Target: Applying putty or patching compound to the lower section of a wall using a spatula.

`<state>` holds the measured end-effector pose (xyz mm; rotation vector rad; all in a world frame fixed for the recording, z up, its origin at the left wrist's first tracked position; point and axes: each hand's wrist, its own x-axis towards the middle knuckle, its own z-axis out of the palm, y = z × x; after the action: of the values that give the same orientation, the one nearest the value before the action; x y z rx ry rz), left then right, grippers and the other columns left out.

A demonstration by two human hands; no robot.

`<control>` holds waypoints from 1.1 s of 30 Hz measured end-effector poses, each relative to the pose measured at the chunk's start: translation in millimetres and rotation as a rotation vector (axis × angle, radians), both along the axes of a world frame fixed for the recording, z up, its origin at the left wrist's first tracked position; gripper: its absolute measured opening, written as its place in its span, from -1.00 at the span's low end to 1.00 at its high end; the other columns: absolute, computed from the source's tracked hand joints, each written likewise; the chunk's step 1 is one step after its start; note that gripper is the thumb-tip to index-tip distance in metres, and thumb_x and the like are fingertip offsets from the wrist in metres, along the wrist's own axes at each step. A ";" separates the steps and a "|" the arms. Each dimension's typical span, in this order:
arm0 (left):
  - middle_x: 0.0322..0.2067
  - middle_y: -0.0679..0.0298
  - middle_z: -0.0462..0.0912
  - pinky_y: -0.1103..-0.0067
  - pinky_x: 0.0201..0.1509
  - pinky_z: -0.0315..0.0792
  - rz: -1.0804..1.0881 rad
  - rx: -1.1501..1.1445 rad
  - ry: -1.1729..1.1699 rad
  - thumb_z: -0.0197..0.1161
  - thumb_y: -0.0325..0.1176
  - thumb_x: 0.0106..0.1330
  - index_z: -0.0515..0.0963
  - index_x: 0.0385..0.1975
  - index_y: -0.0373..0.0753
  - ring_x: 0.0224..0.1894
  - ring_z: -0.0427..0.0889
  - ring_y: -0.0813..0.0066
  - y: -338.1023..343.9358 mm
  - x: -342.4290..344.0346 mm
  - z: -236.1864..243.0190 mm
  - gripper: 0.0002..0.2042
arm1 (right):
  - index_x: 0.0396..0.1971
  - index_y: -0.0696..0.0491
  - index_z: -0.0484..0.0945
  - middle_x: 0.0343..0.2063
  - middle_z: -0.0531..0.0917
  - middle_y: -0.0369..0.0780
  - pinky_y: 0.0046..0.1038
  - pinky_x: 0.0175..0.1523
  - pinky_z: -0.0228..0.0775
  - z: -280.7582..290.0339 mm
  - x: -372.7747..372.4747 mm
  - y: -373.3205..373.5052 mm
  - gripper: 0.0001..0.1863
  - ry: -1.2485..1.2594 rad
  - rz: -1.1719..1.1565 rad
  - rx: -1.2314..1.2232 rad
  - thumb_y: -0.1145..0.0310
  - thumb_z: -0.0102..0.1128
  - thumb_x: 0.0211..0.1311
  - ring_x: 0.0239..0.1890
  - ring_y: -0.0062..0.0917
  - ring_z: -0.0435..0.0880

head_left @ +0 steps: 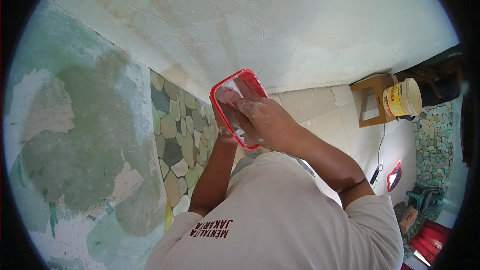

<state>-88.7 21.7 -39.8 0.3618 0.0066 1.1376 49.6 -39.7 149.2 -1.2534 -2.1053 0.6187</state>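
Note:
A rectangular red plastic tub point(242, 74), smeared inside with white paste, is tilted in front of my chest, close to the wall. My left hand point(227, 132) grips it from underneath and along its left side; most of those fingers are hidden behind the tub. Over its opening, my right hand point(260, 120) reaches inside, dusted with white residue, its fingers bent and closed. Whatever the right fingers hold, if anything, is hidden by the hand and the shaded interior.
Ahead rises a pale wall point(300, 25); a patchy green wall point(100, 145) stands at left, with stone-pattern cladding point(182, 125) beside it. At right, a wooden stool point(370, 92) is next to a yellow-and-white bucket point(405, 97). A cord point(382, 145) and a red-framed mirror point(394, 176) lie farther right.

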 end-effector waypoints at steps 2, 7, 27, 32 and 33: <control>0.12 0.21 0.56 0.24 0.26 0.43 0.035 -0.018 0.041 0.04 0.13 0.43 0.44 0.20 -0.10 0.13 0.55 0.21 -8.7 8.7 26.8 -0.48 | -0.09 0.26 0.53 -0.31 0.66 0.07 -0.12 -0.13 0.49 -0.7 6.5 2.4 -0.73 0.002 -0.003 -0.081 0.49 0.12 0.23 -0.23 -0.01 0.64; 0.10 0.21 0.58 0.25 0.24 0.44 0.100 -0.114 0.129 0.07 0.12 0.42 0.46 0.17 -0.10 0.10 0.56 0.24 -7.6 3.0 18.0 -0.50 | -0.03 0.26 0.52 -0.29 0.65 0.09 -0.12 -0.10 0.48 -6.3 5.5 -0.1 -0.68 -0.035 -0.007 -0.001 0.49 0.12 0.22 -0.21 0.01 0.63; 0.14 0.24 0.54 0.24 0.24 0.43 0.054 -0.086 0.100 0.05 0.32 0.33 0.42 0.19 -0.05 0.15 0.52 0.23 -9.1 -1.1 11.0 -0.36 | 0.01 0.31 0.49 -0.29 0.65 0.09 -0.14 -0.15 0.47 -4.7 7.0 -1.1 -0.63 -0.013 0.001 -0.047 0.47 0.14 0.23 -0.26 -0.01 0.64; 0.10 0.24 0.56 0.26 0.22 0.45 0.062 -0.100 0.190 0.04 0.31 0.34 0.47 0.12 -0.06 0.11 0.54 0.25 -17.8 5.9 51.4 -0.40 | 0.00 0.31 0.50 -0.31 0.65 0.10 -0.15 -0.15 0.45 0.9 14.9 2.3 -0.66 0.125 -0.068 -0.128 0.49 0.10 0.26 -0.26 0.01 0.63; 0.10 0.24 0.56 0.26 0.21 0.46 0.072 -0.152 0.194 0.04 0.31 0.35 0.48 0.10 -0.06 0.11 0.55 0.25 -21.1 6.3 58.3 -0.41 | 0.00 0.31 0.50 -0.31 0.65 0.10 -0.15 -0.15 0.45 -0.1 13.9 1.8 -0.66 0.125 -0.067 -0.127 0.49 0.10 0.26 -0.26 0.01 0.63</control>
<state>-82.4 0.6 18.6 0.3373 0.2767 1.1612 63.5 -37.9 149.1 -1.3134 -1.9391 0.7904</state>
